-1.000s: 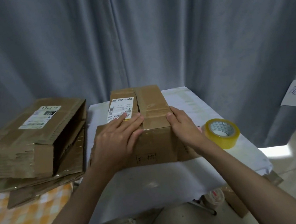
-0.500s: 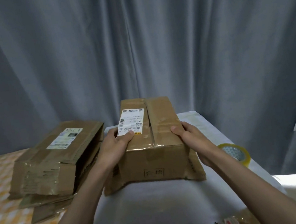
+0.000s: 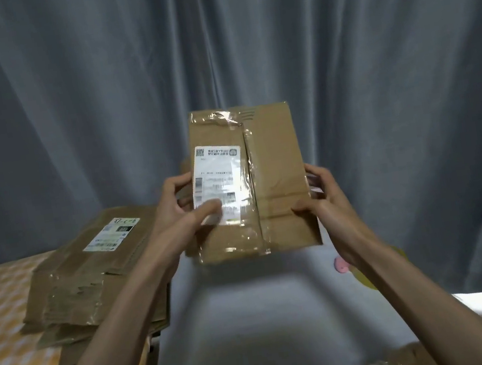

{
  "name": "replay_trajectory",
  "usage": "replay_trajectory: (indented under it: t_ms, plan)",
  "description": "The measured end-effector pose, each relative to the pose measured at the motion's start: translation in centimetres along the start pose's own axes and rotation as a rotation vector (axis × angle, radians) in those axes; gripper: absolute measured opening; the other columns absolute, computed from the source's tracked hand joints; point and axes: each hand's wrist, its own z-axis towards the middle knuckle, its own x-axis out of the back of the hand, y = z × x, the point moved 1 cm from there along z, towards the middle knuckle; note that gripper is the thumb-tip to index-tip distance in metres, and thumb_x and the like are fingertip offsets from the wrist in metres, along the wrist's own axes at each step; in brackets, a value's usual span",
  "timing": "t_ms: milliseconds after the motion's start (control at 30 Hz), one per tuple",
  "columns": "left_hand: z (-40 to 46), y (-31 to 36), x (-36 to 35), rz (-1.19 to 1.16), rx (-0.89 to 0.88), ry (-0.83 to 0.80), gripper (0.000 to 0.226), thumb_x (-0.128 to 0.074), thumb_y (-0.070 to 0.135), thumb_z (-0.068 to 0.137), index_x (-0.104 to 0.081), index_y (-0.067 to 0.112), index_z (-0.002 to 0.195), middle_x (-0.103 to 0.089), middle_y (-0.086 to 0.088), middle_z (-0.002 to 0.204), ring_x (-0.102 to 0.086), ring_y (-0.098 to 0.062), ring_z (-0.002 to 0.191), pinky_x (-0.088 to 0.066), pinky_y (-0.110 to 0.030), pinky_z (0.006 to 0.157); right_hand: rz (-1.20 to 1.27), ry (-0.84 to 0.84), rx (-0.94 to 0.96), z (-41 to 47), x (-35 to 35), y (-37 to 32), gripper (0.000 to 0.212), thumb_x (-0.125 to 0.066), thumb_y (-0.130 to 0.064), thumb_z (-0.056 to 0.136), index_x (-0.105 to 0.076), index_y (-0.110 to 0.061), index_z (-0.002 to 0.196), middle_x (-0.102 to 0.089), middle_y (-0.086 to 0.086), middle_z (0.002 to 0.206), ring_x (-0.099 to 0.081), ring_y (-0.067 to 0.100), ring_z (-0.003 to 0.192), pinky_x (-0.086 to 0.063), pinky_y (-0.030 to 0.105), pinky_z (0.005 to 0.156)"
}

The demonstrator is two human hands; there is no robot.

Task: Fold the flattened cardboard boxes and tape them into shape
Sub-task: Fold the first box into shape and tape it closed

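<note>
big grey curtain (image 3: 373, 69) far behind. stack of flat boxes (image 3: 97, 272) on the left. taped cardboard box (image 3: 277, 183) lifted over the white table (image 3: 254, 321), gripped by left hand (image 3: 175, 211) and right hand (image 3: 327, 200). best to hold both sides tight and turn slowly.

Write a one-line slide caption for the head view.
Both hands, left and right, hold a taped box upright above the white table, beside a stack of flattened boxes.

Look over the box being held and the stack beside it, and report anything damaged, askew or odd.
The held box has wrinkled clear tape at its top and bottom edges, loosely stuck. The stack of flattened boxes sits unevenly, lower sheets jutting out with frayed edges. Nothing looks spilled.
</note>
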Motion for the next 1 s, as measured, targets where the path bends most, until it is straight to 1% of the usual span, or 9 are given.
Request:
replay_trajectory:
  t_ms: [67, 133, 233, 300, 467, 633, 733, 833, 1000]
  plan:
    - [0.3, 0.2, -0.2, -0.141, 0.041, 0.043, 0.051, -0.071, 0.045, 0.086, -0.052, 0.014, 0.121, -0.07, -0.011, 0.099, -0.07, -0.003, 0.078, -0.054, -0.021, 0.063, 0.017, -0.013, 0.002, 0.0, 0.4, 0.4, 0.035, -0.058, 0.0, 0.086, -0.057, -0.022, 0.113, -0.067, -0.018, 0.111, -0.064, 0.005, 0.107, -0.053, 0.021, 0.079]
    - [0.9, -0.3, -0.1, -0.232, 0.106, 0.031, 0.06, -0.051, 0.076, 0.079, -0.06, 0.026, 0.111, -0.071, 0.005, 0.078, -0.068, -0.003, 0.07, -0.051, -0.03, 0.067, 0.132, -0.041, -0.042, 0.0, 0.9, 0.6, 0.011, -0.056, -0.026, 0.09, -0.061, -0.017, 0.093, -0.066, -0.008, 0.1, -0.063, 0.013, 0.098, -0.049, 0.029, 0.085]
    - [1.1, -2.1, 0.0, -0.2, 0.131, -0.101, 0.058, -0.04, 0.093, 0.072, -0.068, 0.046, 0.09, -0.059, 0.019, 0.057, -0.06, 0.005, 0.055, -0.055, -0.042, 0.074, 0.229, -0.041, -0.151, 0.0, 1.5, 1.2, 0.064, -0.054, -0.079, 0.077, -0.071, -0.022, 0.1, -0.066, -0.002, 0.091, -0.065, 0.015, 0.088, -0.054, 0.037, 0.085]
    - [1.0, -2.9, -0.1, -0.164, 0.14, -0.113, 0.05, -0.05, 0.092, 0.069, -0.065, 0.045, 0.079, -0.064, 0.021, 0.067, -0.062, 0.006, 0.06, -0.055, -0.042, 0.076, 0.179, -0.098, -0.157, -0.2, 1.4, 2.1, 0.073, -0.051, -0.092, 0.069, -0.073, -0.037, 0.111, -0.071, 0.0, 0.104, -0.068, 0.017, 0.098, -0.055, 0.04, 0.094]
    - [1.2, -3.9, -0.2, -0.125, 0.08, -0.074, 0.02, -0.071, 0.045, 0.064, -0.053, 0.038, 0.068, -0.056, 0.022, 0.066, -0.055, 0.004, 0.057, -0.042, -0.024, 0.063, 0.23, -0.118, -0.082, 0.0, 1.3, 3.5, 0.043, -0.048, -0.059, 0.087, -0.071, -0.036, 0.115, -0.07, -0.011, 0.121, -0.063, 0.003, 0.111, -0.04, 0.036, 0.099]
    - [-1.2, -7.3, -0.2, 0.044, 0.041, -0.146, 0.047, -0.071, 0.019, 0.057, -0.047, 0.019, 0.097, -0.06, -0.002, 0.112, -0.061, 0.011, 0.087, -0.046, -0.007, 0.071, 0.111, -0.22, -0.117, -0.1, 2.6, 5.8, 0.06, -0.055, -0.033, 0.066, -0.063, -0.028, 0.125, -0.061, -0.007, 0.135, -0.049, 0.017, 0.134, -0.03, 0.046, 0.114]
    - [-3.3, -9.2, -0.3, 0.067, 0.127, -0.103, 0.044, -0.072, 0.031, 0.072, -0.052, 0.023, 0.11, -0.06, -0.001, 0.12, -0.061, 0.004, 0.101, -0.046, -0.013, 0.078, 0.084, -0.298, -0.231, -1.9, 3.3, 8.8, 0.055, -0.061, -0.046, 0.081, -0.058, -0.033, 0.135, -0.059, -0.007, 0.141, -0.048, 0.014, 0.136, -0.024, 0.05, 0.12]
    - [-4.2, -9.9, -0.4, -0.015, 0.126, 0.034, 0.072, -0.077, 0.058, 0.073, -0.045, 0.033, 0.133, -0.059, 0.02, 0.123, -0.057, 0.008, 0.11, -0.042, -0.017, 0.087, 0.036, -0.195, -0.284, -3.5, 3.4, 10.1, 0.073, -0.066, -0.072, 0.078, -0.054, -0.036, 0.14, -0.053, -0.011, 0.146, -0.041, 0.013, 0.142, -0.024, 0.048, 0.122]
    - [-3.2, -9.6, -0.5, 0.079, 0.008, 0.158, 0.085, -0.081, 0.051, 0.072, -0.038, 0.033, 0.144, -0.053, 0.017, 0.136, -0.052, 0.0, 0.121, -0.041, -0.026, 0.098, -0.013, 0.052, -0.06, -2.6, 1.7, 8.0, 0.071, -0.07, -0.06, 0.078, -0.048, -0.036, 0.141, -0.064, -0.018, 0.13, -0.058, 0.005, 0.124, -0.045, 0.034, 0.104]
